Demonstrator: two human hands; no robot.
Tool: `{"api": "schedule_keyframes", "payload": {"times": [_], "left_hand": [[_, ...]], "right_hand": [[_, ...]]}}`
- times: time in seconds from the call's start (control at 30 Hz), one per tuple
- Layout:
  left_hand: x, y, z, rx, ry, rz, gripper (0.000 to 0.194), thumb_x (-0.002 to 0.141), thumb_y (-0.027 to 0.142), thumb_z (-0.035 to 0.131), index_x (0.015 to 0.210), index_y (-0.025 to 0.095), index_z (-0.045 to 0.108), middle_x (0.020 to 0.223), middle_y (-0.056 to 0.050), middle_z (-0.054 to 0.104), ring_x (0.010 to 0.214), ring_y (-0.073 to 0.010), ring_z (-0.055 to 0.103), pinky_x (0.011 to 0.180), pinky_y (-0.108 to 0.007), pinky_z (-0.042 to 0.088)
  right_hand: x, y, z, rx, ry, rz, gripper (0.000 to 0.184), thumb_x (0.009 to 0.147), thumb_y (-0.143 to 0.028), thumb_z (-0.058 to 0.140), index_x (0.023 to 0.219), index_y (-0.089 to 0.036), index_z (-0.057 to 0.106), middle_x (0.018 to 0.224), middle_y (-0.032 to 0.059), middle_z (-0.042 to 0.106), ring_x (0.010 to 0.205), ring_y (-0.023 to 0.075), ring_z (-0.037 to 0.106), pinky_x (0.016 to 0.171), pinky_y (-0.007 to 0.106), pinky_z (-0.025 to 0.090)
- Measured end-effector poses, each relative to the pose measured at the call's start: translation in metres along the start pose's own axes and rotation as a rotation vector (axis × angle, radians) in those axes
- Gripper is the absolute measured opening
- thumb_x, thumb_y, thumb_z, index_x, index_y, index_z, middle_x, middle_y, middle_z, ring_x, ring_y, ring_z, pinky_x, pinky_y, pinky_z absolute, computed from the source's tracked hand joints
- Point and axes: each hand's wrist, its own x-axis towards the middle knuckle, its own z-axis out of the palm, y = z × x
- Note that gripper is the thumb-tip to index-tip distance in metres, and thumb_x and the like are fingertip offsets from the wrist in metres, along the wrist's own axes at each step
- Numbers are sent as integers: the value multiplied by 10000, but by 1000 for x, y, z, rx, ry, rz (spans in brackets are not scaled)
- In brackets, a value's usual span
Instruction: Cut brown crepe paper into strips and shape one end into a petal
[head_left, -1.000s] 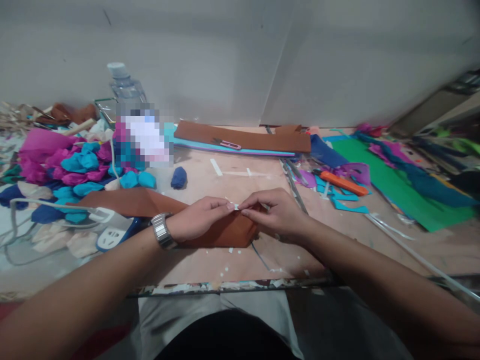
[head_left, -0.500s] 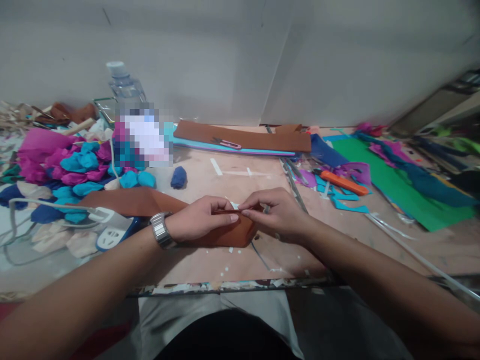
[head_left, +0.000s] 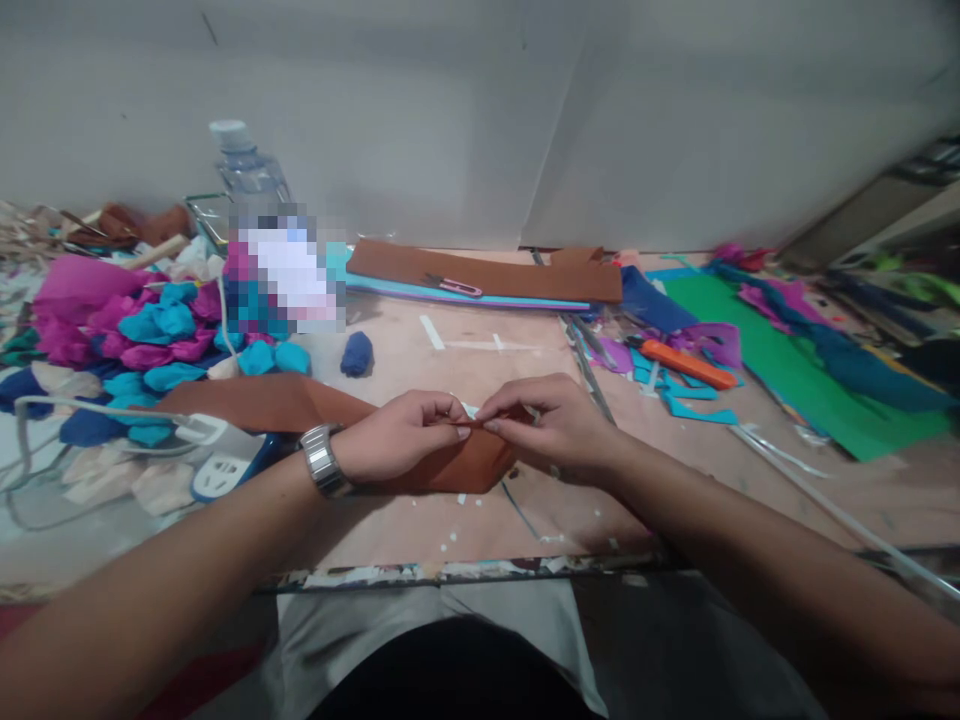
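A long brown sheet, paper or thin fabric (head_left: 442,470), lies across the front of the table, its left end running out past my wrist. My left hand (head_left: 401,432), with a metal watch above it, pinches the sheet's upper edge between thumb and fingers. Close beside it, my right hand (head_left: 551,428) pinches the same edge, fingertips almost touching the left ones. The edge is gathered between the two pinches. A small white scrap shows just behind the fingertips. The far side of the fold is hidden by my fingers.
Crumpled pink and blue pieces (head_left: 161,320), a white power strip (head_left: 225,460) and a bottle (head_left: 251,175) stand left. Behind, thread snips (head_left: 459,287) rest on a brown strip (head_left: 487,268). An orange cutter (head_left: 690,365) and green sheet (head_left: 817,390) lie right.
My fingertips have shifted slightly, and the brown edge between them is now more bunched. Both hands stay in nearly the same place.
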Motion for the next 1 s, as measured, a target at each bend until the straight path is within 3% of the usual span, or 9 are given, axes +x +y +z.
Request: {"api": "schedule_keyframes", "payload": {"times": [0.37,0.57,0.77,1.0], "left_hand": [[-1,4,1,-14,-7,-17,206,915,365,658,924,159,658,831,12,584,764,-135,485,725,-264,378],[-1,5,0,-9,24,3,367,969,495,603,932,148,714,926,-37,655,894,-179,539,837,-301,411],[1,3,1,-85,26,-26,312,905,459,696,889,149,710,864,-16,632,844,-159,528,817,-281,397],[1,1,2,-108,20,-23,306,912,451,694,861,149,676,834,-3,597,804,-144,492,771,-271,369]], "right_hand": [[-1,1,-2,-28,-13,-7,114,891,-184,707,926,-169,814,823,53,792,679,132,663,619,239,494],[-1,1,-1,-32,-12,-17,115,895,-186,705,936,-169,811,837,48,790,686,126,668,626,231,504],[0,0,-1,-52,-22,-25,112,894,-170,705,938,-167,808,834,42,792,685,118,673,625,216,505],[-1,0,-1,-81,-27,-49,111,902,-168,710,961,-167,804,850,39,790,697,115,682,646,215,518]]}}
